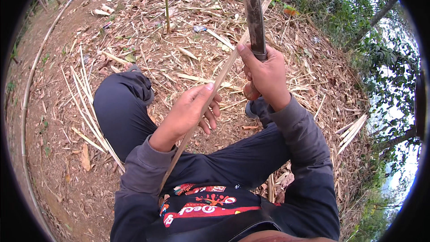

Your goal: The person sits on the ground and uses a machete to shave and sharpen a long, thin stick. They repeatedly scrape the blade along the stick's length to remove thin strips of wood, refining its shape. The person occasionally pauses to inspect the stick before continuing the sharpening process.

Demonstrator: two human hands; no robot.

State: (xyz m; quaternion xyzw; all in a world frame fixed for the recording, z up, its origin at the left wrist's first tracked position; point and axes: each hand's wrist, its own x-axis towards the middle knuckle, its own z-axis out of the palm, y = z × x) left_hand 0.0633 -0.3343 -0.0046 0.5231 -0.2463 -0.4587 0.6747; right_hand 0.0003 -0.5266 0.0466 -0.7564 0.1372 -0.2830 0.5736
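Observation:
A long pale bamboo strip (229, 64) slants from my lap up to the top of the view. My left hand (187, 110) is loosely closed around its middle, thumb on one side and bent fingers on the other. In my right hand (268, 72) is a machete (253, 12), gripped by its handle with the dark, stained blade pointing up. The right thumb also presses on the strip, beside the base of the blade. Above that thumb the strip runs close to the blade and passes behind it.
Several thin split strips (85, 101) lie left of my bent knee. Another bundle of strips (353, 132) rests at the right. Dry leaves and shavings (197, 58) cover the ground. A thin green stem (166, 4) stands ahead; a long pole (30, 78) lies along the left.

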